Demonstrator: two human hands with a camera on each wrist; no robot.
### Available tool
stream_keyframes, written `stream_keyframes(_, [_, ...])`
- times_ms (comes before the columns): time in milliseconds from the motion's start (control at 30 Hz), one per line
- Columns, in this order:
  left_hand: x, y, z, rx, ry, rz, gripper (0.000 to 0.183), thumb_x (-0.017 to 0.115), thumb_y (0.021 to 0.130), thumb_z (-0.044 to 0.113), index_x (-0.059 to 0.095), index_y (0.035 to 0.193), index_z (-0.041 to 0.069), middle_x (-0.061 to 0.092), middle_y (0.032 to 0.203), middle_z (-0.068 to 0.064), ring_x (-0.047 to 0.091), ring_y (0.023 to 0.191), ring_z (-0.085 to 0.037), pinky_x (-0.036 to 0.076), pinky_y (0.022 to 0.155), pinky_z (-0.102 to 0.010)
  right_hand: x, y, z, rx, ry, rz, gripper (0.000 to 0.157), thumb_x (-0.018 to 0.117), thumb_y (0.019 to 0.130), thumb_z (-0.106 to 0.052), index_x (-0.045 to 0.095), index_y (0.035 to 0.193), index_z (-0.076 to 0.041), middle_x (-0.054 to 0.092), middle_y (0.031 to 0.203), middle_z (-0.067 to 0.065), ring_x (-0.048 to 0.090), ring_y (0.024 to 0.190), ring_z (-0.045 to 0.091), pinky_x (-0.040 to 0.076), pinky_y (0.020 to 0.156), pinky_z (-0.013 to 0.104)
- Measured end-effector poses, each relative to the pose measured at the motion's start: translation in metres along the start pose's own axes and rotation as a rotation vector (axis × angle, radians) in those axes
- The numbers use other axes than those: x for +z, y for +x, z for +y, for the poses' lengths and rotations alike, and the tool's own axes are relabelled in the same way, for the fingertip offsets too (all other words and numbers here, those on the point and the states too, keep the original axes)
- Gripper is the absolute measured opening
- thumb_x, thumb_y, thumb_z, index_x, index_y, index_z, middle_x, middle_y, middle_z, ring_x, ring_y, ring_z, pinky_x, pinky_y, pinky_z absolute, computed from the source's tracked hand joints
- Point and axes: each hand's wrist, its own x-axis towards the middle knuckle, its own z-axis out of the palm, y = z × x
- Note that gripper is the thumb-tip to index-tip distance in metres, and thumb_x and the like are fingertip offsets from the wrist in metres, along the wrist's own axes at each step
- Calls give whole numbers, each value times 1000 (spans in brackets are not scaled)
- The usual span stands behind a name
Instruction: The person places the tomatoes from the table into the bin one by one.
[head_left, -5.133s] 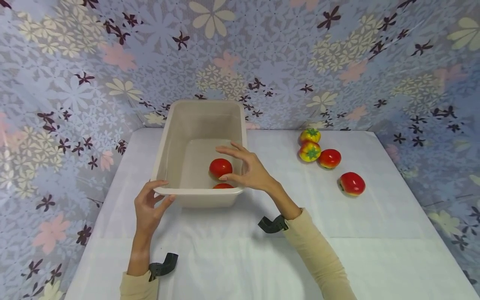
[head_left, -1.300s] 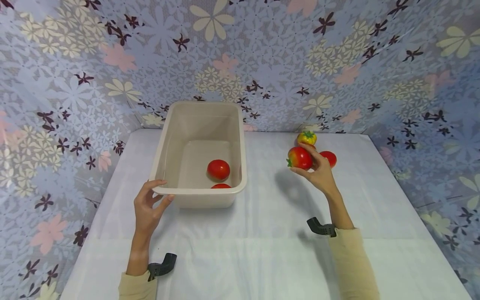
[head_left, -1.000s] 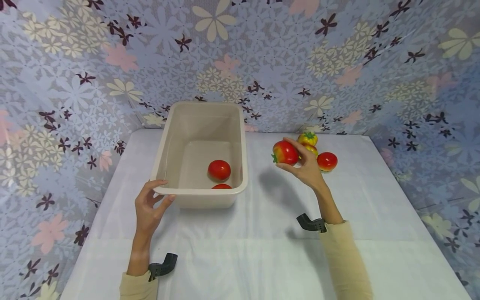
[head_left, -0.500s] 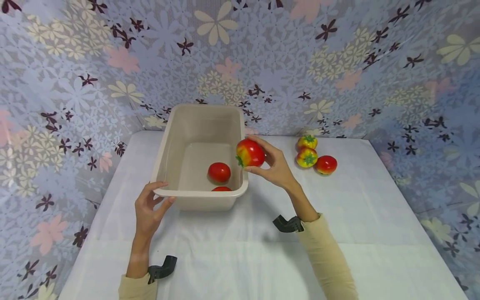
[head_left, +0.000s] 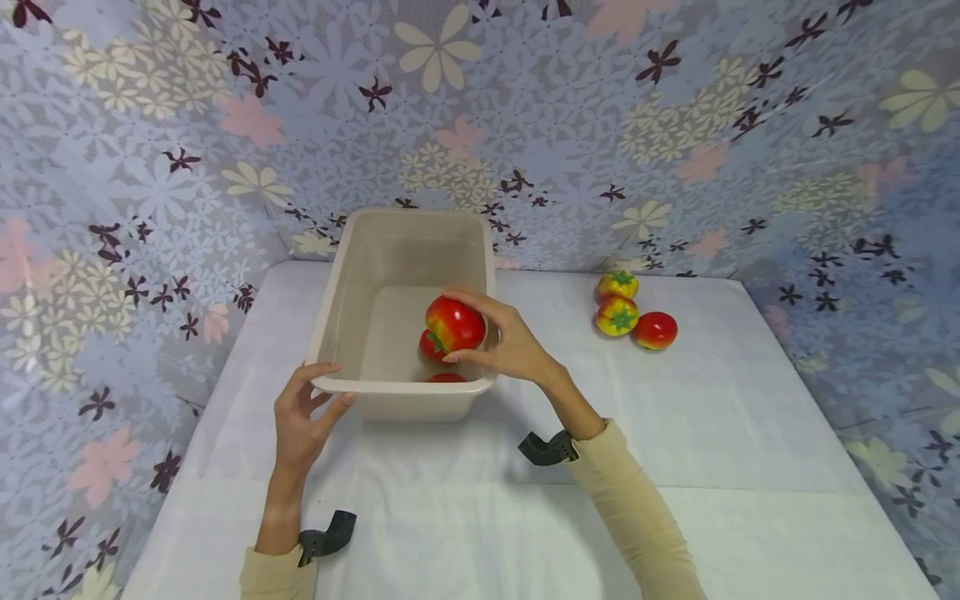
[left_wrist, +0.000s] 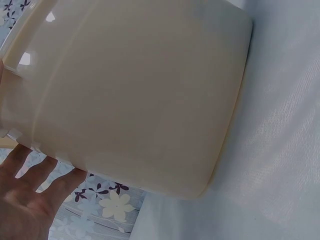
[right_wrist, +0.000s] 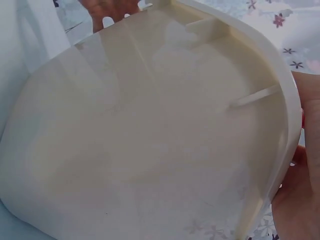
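Note:
My right hand (head_left: pixel 513 346) holds a shiny red tomato (head_left: pixel 456 323) with a yellow patch and green calyx between thumb and fingers, inside the beige plastic bin (head_left: pixel 405 400). Below it, partly covered, lies another red tomato (head_left: pixel 431 348) in the bin. A further red tomato (head_left: pixel 447 378) shows only its top behind the near wall. My left hand (head_left: pixel 302 417) grips the rim at the bin's near left corner, thumb outside and fingertips over the edge. In the right wrist view the bin's outer wall (right_wrist: pixel 150 110) hides most of the held tomato.
On the white-covered table (head_left: pixel 720 425), right of the bin, sit two yellow-red tomatoes, one farther back (head_left: pixel 619 285) and one nearer (head_left: pixel 617 316), beside a red tomato (head_left: pixel 656 331). Flower-patterned cloth (head_left: pixel 562 142) rises behind the table and along both sides.
My right hand, having picked up the tomato at the far right of the table, has carried it left over the rim and down into the bin. My left hand stays at the corner.

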Motion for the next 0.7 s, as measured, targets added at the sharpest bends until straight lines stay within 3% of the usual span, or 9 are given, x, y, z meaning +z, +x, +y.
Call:
stream_keyframes(300, [-1, -1, 1, -11, 6, -1, 44, 68, 69, -24, 59, 111, -12, 63, 115, -4, 61, 111, -11, 53, 83, -16, 1, -4, 3, 5, -99, -34, 74, 82, 77, -15, 48, 143, -7, 39, 154, 6, 32, 145, 21, 26, 118, 50])
stream_keyframes(533, [-2, 0, 1, 0, -1, 5, 46, 68, 70, -23, 61, 112, -7, 62, 115, -12, 62, 111, -12, 53, 83, -15, 0, -6, 3, 24, -81, -9, 72, 82, 75, -5, 50, 140, -3, 40, 153, 9, 32, 145, 24, 25, 119, 48])
stream_keyframes(700, [-1, 0, 1, -1, -4, 4, 46, 68, 70, -23, 61, 112, -7, 62, 114, -10, 62, 110, -12, 53, 84, -16, -8, -11, -3, 59, -70, 53, 68, 80, 73, 5, 52, 135, 5, 43, 149, 22, 34, 142, 37, 24, 118, 53])
